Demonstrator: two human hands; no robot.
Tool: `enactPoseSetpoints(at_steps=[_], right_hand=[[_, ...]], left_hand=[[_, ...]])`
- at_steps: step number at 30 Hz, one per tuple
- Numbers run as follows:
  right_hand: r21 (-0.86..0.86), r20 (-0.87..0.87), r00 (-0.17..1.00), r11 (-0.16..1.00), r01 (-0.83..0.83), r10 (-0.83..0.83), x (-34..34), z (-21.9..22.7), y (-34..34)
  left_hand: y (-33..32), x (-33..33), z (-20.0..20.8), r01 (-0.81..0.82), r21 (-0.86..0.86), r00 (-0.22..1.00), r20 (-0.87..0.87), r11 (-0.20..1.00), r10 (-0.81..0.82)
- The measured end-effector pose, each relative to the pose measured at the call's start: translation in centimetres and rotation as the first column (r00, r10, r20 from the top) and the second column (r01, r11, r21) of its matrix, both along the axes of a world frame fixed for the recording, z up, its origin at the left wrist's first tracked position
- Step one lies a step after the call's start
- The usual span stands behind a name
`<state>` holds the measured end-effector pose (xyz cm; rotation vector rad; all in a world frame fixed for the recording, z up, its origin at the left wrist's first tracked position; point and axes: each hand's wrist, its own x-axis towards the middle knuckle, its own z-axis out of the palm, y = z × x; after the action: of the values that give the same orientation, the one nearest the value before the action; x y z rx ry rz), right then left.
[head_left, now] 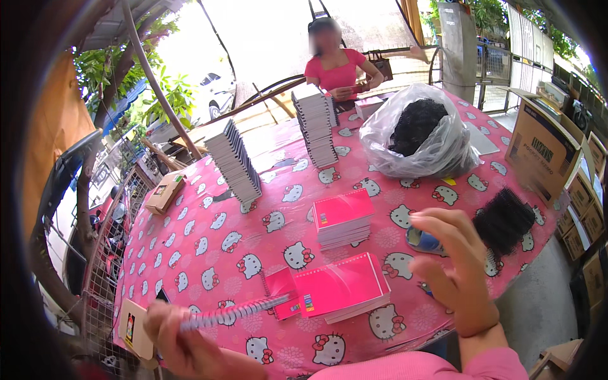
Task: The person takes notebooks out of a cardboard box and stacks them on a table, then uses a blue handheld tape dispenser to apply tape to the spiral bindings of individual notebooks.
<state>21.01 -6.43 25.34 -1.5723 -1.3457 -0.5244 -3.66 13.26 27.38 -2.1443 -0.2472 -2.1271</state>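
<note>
Low at the left, my left hand (174, 342) pinches one end of a spiral-bound notepad (237, 313), seen along its coiled edge. Its far end reaches over a pink-covered pad (278, 285) and up to a stack of pink-covered pads (342, 285) with holes along one edge. My right hand (459, 278) is raised over the table's right side, fingers curved and apart, with nothing in it. Near its fingertips lies a blue rounded object (423, 240), partly hidden. Another stack of pink pads (344, 218) sits farther back.
Two tall stacks of spiral-bound pads, one left (234, 161) and one central (315, 126), stand on the pink tablecloth (253, 218). A plastic bag (405, 158) holds black coils; more black coils (503, 221) lie right. Cardboard boxes (544, 149) line the right. A person (339, 69) works opposite.
</note>
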Motion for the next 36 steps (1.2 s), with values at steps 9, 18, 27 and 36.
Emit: enactPoseSetpoints(at_steps=[9, 18, 27, 36], right_hand=[[-0.483, -0.588, 0.794, 0.721, -0.497, 0.153, 4.8, -8.3, 5.7], [-0.494, -0.441, 0.897, 0.825, -0.273, 0.033, 3.9, -5.6, 5.6], [0.174, -0.729, 0.51, 0.845, -0.506, 0.456, -1.1, -7.9, 5.2], [0.007, -0.721, 0.602, 0.872, -0.489, 0.343, -2.7, -6.6, 4.9]], left_hand=[[9.9, 4.5, -18.9, -0.339, -0.399, 0.305, -0.903, 0.852, -0.301], [5.4, 4.7, -13.3, 0.262, -0.931, 0.771, 0.042, 0.256, -0.635], [-2.2, 6.7, -11.1, 0.542, -0.821, 0.624, 0.251, 0.178, -0.74], [-2.9, 7.4, -10.6, 0.232, -0.769, 0.814, -0.183, 0.596, -0.552]])
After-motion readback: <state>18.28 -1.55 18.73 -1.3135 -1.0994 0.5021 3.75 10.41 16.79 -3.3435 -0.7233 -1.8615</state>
